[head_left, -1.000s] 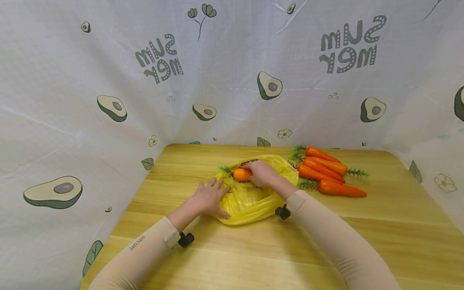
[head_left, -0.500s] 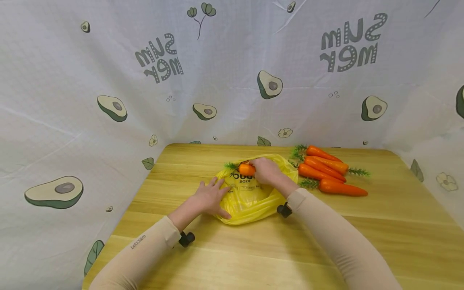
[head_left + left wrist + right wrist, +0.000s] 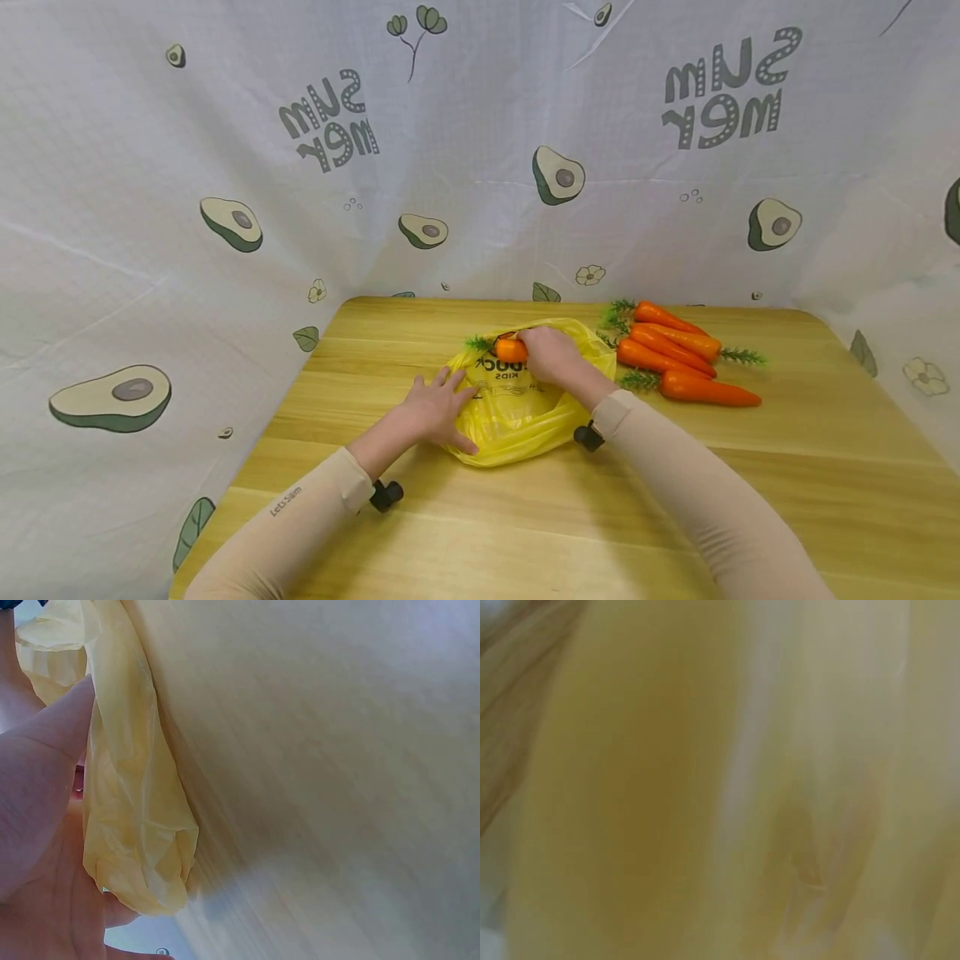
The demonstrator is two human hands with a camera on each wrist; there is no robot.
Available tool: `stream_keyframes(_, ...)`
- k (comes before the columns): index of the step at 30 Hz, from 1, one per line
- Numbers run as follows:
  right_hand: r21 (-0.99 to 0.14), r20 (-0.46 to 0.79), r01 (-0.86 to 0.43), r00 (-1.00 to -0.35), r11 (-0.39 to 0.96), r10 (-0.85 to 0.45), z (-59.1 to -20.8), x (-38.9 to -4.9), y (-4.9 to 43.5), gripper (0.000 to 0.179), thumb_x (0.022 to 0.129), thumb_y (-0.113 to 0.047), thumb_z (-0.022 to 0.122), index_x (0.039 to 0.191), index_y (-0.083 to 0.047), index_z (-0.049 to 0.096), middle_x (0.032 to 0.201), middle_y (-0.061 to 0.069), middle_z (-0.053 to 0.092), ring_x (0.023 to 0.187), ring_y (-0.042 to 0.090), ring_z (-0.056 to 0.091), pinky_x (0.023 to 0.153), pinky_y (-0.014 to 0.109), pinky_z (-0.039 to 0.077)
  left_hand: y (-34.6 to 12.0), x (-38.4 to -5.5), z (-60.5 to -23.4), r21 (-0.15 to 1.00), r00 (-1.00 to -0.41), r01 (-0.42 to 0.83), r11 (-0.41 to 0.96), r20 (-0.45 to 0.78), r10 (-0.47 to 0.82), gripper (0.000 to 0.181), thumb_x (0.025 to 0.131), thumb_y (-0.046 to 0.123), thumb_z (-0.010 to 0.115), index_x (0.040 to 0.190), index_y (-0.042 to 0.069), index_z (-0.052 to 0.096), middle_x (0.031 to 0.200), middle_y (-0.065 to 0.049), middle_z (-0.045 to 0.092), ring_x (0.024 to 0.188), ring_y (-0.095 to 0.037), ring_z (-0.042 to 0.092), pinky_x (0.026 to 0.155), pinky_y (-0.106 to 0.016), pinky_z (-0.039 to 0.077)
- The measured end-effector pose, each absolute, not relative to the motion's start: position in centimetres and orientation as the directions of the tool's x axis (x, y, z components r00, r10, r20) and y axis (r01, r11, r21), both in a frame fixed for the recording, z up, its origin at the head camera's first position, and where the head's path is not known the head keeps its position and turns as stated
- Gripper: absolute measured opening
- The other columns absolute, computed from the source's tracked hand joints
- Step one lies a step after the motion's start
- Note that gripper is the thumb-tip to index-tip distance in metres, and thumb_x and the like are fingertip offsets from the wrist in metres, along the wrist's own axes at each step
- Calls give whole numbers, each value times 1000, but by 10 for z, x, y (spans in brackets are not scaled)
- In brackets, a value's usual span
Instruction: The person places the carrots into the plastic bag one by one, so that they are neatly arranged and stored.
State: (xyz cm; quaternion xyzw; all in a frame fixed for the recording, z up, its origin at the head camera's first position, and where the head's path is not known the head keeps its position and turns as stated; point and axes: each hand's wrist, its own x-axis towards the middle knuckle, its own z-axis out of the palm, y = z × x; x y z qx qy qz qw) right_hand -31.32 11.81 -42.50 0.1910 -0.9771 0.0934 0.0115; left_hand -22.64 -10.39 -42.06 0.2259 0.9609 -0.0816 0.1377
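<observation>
A crumpled yellow plastic bag point(image 3: 517, 417) with dark printing lies on the table. My right hand point(image 3: 553, 354) is at its opening and grips an orange carrot point(image 3: 512, 350); the green top points left, and the carrot's far end is hidden by the hand. With fingers spread, my left hand point(image 3: 435, 411) rests on the bag's left rim. In the left wrist view, the thumb of the left hand point(image 3: 37, 772) lies against the yellow plastic point(image 3: 135, 802). Blurred yellow plastic point(image 3: 667, 780) fills most of the right wrist view, and the right fingers cannot be made out there.
Several orange carrots point(image 3: 708, 389) with green tops lie in a loose pile right of the bag. The wooden table point(image 3: 480, 533) ends at a white curtain point(image 3: 480, 125) printed with avocados. Both wrists carry small black cameras point(image 3: 386, 496).
My right hand has moved the carrot slightly to the right and away from me, over the bag, then stayed almost still. The left hand has kept its place on the rim.
</observation>
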Motion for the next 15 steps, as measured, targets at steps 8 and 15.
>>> stream_keyframes(8,-176,70,-370,-929,912,-363,-427,-313,117,30,88,1,60,116,-5,70,106,14,72,94,30,68,79,47,56,-105,-225,-420,-90,-859,463,882,-292,421,107,73,81,67,159,27,34,168,-8,21,155,-35,19,113,-67,29)
stream_keyframes(15,-180,69,-375,-927,909,-369,-427,-312,115,32,86,0,62,117,-4,69,107,13,72,93,29,67,78,46,56,-106,-226,-421,-99,-859,464,880,-294,420,107,73,81,66,159,27,33,168,-8,21,155,-35,18,113,-66,30)
